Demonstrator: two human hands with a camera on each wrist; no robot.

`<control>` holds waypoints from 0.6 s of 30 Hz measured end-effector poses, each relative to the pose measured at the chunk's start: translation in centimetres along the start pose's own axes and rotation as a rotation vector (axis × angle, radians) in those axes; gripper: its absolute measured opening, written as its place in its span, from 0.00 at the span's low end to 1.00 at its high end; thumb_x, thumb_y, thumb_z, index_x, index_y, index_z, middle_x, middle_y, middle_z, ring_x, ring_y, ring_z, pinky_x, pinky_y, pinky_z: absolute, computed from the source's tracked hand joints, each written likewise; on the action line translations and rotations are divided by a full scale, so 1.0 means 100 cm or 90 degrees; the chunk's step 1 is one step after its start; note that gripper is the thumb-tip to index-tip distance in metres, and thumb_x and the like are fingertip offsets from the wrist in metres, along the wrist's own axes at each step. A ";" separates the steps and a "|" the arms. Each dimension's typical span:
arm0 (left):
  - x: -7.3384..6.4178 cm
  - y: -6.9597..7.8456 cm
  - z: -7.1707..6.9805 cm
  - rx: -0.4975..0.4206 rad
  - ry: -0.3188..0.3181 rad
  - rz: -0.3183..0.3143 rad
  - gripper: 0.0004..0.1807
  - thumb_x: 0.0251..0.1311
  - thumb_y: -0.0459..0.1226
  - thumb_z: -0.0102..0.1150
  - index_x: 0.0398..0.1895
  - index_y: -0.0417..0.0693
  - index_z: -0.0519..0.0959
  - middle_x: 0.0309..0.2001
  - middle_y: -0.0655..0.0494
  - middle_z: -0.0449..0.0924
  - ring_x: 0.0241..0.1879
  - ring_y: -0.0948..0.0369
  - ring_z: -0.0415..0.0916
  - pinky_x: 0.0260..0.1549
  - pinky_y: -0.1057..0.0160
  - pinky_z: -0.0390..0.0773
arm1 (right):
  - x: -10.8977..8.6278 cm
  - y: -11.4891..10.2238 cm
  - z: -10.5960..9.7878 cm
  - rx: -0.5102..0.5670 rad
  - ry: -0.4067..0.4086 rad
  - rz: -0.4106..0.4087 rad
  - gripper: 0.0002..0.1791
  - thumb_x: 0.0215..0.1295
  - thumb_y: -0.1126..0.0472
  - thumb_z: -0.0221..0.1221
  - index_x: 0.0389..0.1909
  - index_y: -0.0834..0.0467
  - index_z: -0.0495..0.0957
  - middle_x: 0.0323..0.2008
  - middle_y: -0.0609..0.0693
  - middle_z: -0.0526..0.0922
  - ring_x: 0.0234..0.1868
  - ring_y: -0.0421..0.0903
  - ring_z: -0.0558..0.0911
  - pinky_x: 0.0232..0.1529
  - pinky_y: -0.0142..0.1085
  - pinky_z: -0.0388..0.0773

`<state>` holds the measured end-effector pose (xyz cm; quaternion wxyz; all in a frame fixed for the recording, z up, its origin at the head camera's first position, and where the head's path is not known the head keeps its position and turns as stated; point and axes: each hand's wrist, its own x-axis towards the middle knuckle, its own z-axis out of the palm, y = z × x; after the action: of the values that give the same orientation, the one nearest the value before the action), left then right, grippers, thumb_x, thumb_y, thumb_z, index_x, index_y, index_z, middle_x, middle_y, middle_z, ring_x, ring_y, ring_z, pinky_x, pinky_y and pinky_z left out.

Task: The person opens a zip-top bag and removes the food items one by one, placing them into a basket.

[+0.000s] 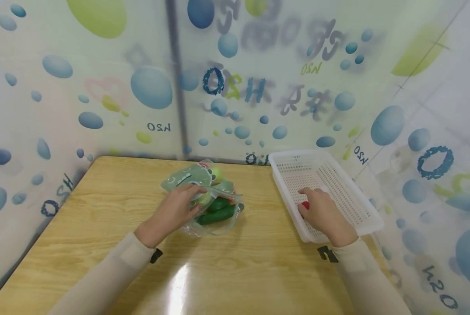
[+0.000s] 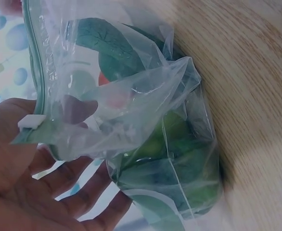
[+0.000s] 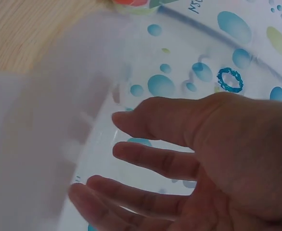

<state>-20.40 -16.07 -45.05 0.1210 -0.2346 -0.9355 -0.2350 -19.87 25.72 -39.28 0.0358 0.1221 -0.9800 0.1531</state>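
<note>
A clear zip bag (image 1: 187, 177) with a green printed pattern lies on the table, its mouth towards me. Inside show a dark green cucumber (image 1: 217, 215) and other green and red pieces, partly hidden by the plastic. My left hand (image 1: 176, 212) holds the bag's rim beside its white slider (image 2: 32, 121); the thumb shows through the plastic and the fingers lie along the outside. Over the white basket (image 1: 277, 173) is my right hand (image 3: 218, 139), fingers spread and nothing between them. A small red item (image 1: 305, 204) shows beside its thumb in the head view, mostly covered.
The wooden table (image 1: 101, 210) meets a wall (image 1: 152, 144) printed with blue and green bubbles at the back. Close to the right wall, the perforated basket stands at the table's right edge. Bare wood lies between bag and basket.
</note>
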 end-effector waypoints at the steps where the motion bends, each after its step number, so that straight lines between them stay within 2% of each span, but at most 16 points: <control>1: 0.000 0.000 0.000 -0.001 0.004 0.001 0.23 0.67 0.29 0.83 0.64 0.40 0.88 0.57 0.40 0.93 0.55 0.43 0.92 0.53 0.43 0.94 | 0.000 -0.001 0.000 -0.002 0.013 -0.005 0.23 0.76 0.66 0.70 0.66 0.72 0.85 0.37 0.60 0.85 0.36 0.52 0.78 0.35 0.45 0.77; 4: 0.002 0.001 0.001 -0.009 0.017 0.002 0.23 0.65 0.28 0.83 0.62 0.40 0.88 0.57 0.40 0.92 0.53 0.45 0.93 0.51 0.44 0.94 | -0.002 -0.008 0.002 -0.005 0.052 -0.011 0.22 0.77 0.66 0.71 0.66 0.71 0.85 0.48 0.69 0.90 0.44 0.61 0.88 0.46 0.56 0.88; 8: 0.004 0.002 0.003 -0.027 0.028 -0.005 0.22 0.63 0.26 0.84 0.59 0.40 0.88 0.53 0.42 0.92 0.50 0.47 0.94 0.49 0.47 0.95 | -0.005 -0.024 0.006 0.012 0.092 -0.019 0.21 0.79 0.65 0.71 0.68 0.69 0.85 0.59 0.73 0.88 0.55 0.69 0.91 0.56 0.63 0.92; 12: 0.006 0.003 0.005 -0.031 0.035 -0.010 0.19 0.65 0.25 0.81 0.57 0.42 0.87 0.48 0.45 0.91 0.45 0.51 0.92 0.43 0.50 0.94 | -0.005 -0.045 0.014 0.037 0.122 -0.074 0.21 0.77 0.66 0.74 0.67 0.66 0.87 0.58 0.69 0.89 0.47 0.61 0.89 0.51 0.57 0.94; 14: 0.007 0.003 0.005 -0.030 0.040 -0.010 0.17 0.67 0.24 0.79 0.56 0.42 0.87 0.47 0.44 0.90 0.43 0.51 0.92 0.41 0.50 0.93 | -0.005 -0.056 0.020 0.049 0.137 -0.124 0.20 0.75 0.66 0.76 0.64 0.64 0.89 0.55 0.65 0.89 0.45 0.56 0.86 0.49 0.52 0.94; 18: 0.009 0.003 0.007 -0.032 0.050 -0.013 0.17 0.71 0.23 0.75 0.56 0.42 0.82 0.45 0.43 0.89 0.42 0.48 0.92 0.40 0.48 0.93 | -0.005 -0.080 0.034 0.081 0.153 -0.236 0.18 0.73 0.67 0.78 0.61 0.63 0.89 0.51 0.59 0.89 0.48 0.52 0.89 0.50 0.47 0.94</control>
<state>-21.15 -15.19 -45.21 0.1489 -0.2188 -0.9261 -0.2690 -17.48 17.39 -40.19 0.1719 0.2830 -0.9179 0.2187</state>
